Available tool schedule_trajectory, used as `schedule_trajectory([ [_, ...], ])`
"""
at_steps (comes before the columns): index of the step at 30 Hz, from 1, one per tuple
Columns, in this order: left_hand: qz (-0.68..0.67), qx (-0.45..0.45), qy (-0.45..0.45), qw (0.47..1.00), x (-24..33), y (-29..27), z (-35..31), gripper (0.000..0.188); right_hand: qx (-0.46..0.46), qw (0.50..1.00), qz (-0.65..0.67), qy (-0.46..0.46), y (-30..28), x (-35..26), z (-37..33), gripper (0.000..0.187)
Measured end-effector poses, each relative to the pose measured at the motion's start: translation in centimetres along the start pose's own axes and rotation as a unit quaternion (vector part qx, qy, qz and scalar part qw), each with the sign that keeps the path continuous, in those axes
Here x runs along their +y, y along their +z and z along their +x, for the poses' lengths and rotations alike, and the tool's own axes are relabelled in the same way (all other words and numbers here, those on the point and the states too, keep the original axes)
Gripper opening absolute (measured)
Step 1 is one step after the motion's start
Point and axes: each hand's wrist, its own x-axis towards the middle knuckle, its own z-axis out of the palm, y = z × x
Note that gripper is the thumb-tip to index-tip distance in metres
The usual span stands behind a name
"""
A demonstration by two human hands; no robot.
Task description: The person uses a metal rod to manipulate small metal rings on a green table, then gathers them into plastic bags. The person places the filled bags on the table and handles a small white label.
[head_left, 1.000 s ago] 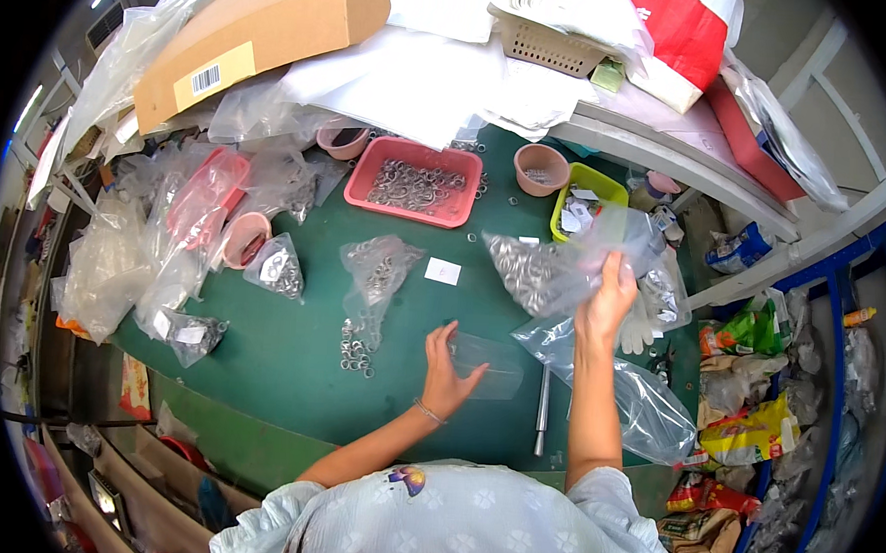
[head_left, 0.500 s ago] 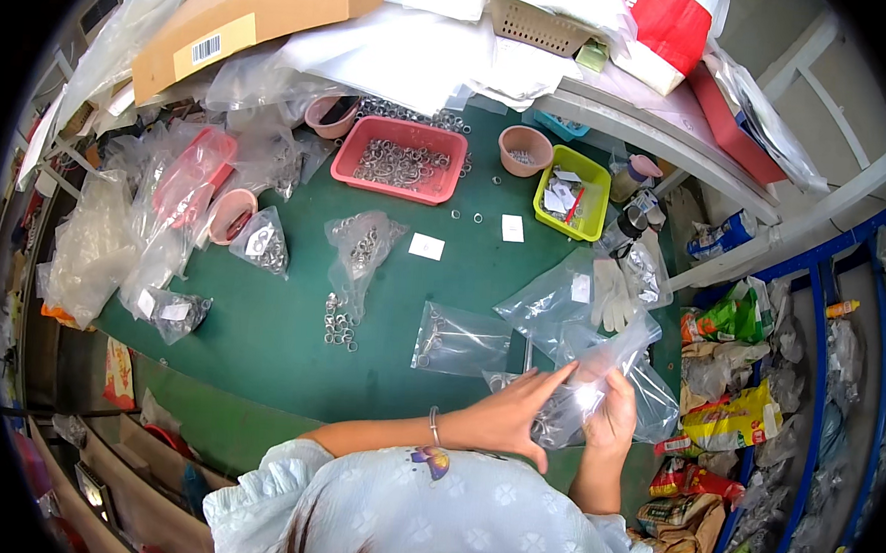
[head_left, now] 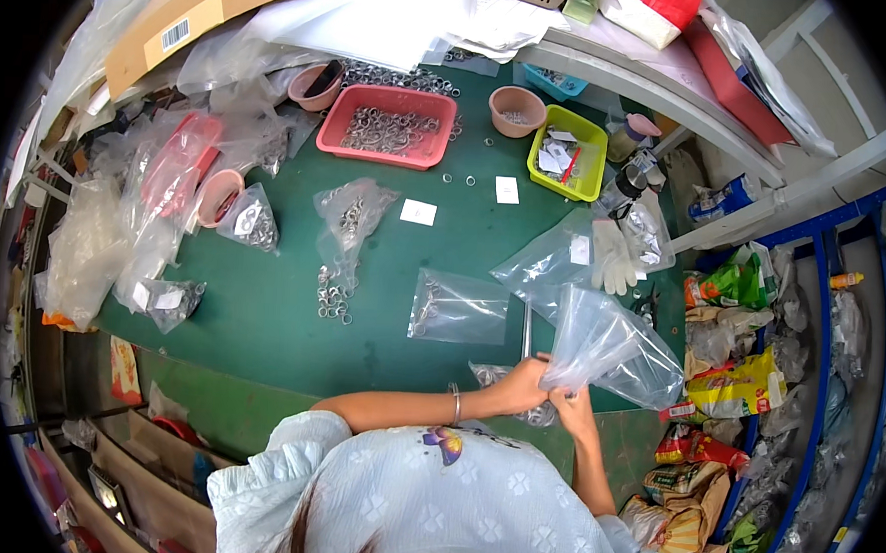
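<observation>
My left hand [head_left: 519, 387] and my right hand [head_left: 572, 407] meet near the table's front edge, both closed around the gathered neck of a clear plastic bag [head_left: 583, 329]. The bag's loose upper part fans out beyond my fingers. Metal parts in clear plastic [head_left: 538, 415] show under my hands, partly hidden by them. Left of them lies a flat clear bag [head_left: 471, 313] with a few metal rings in it. Further left, a clear bag [head_left: 354, 217] of rings lies with loose metal rings [head_left: 334, 299] at its mouth.
A pink tray [head_left: 386, 123] of rings, a small pink bowl [head_left: 518, 110] and a lime-green basket [head_left: 567, 153] with paper slips stand at the back. White gloves [head_left: 614, 257] lie on the right. Plastic bags [head_left: 94, 248] crowd the left. A shelf [head_left: 663, 88] overhangs the back right.
My hands have come together, the left from spread fingers to a closed grip. The bag's top now stands bunched above them. The view has shifted slightly.
</observation>
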Motion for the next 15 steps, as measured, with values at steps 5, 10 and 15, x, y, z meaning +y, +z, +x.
schedule_trajectory([
  [5,-0.152,0.016,-0.117,0.981,-1.2,1.1,1.0,0.032,0.106,0.991,-0.059,0.053,0.9,4.4,-2.1,0.032],
  [10,0.252,-0.059,-0.009,0.966,-0.5,-0.8,1.7,0.047,0.281,0.957,0.066,-0.023,2.3,6.2,-1.7,0.020],
  [15,0.205,0.193,-0.161,0.946,-3.2,-5.1,2.1,0.067,0.268,0.935,0.217,0.089,0.4,7.0,-1.1,0.019],
])
